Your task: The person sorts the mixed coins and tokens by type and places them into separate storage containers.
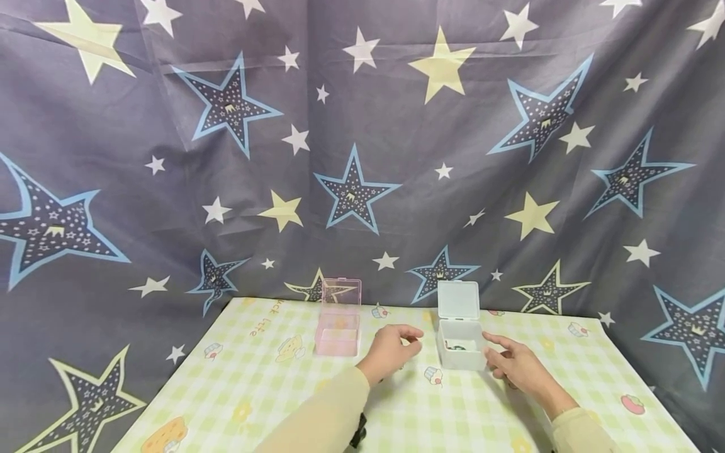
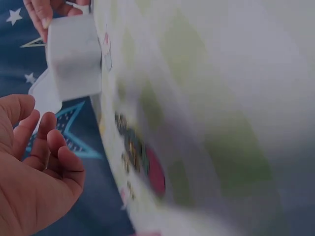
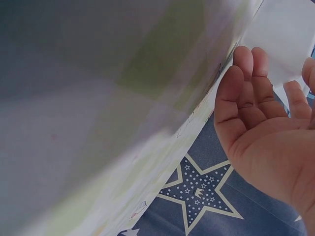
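Note:
My right hand (image 1: pixel 518 368) is at the right side of a white lidded box (image 1: pixel 461 358), its fingertips right at that wall and rim. The box's lid (image 1: pixel 459 300) stands raised at the back. Inside lie small dark green and reddish pieces (image 1: pixel 456 346), too small to make out. My left hand (image 1: pixel 391 349) hovers between this box and a pink box, fingers loosely bent and nothing seen in them. In the left wrist view, several small coloured pieces (image 2: pixel 132 142), blurred, lie on the cloth near that hand, with a pink-red one (image 2: pixel 155 172) among them.
The clear pink box (image 1: pixel 338 340) stands left of my left hand, its lid (image 1: pixel 342 292) raised. A green-checked cloth (image 1: pixel 272 384) with printed cakes and flowers covers the table. Behind the table's back edge hangs a dark curtain (image 1: pixel 374 126) printed with stars.

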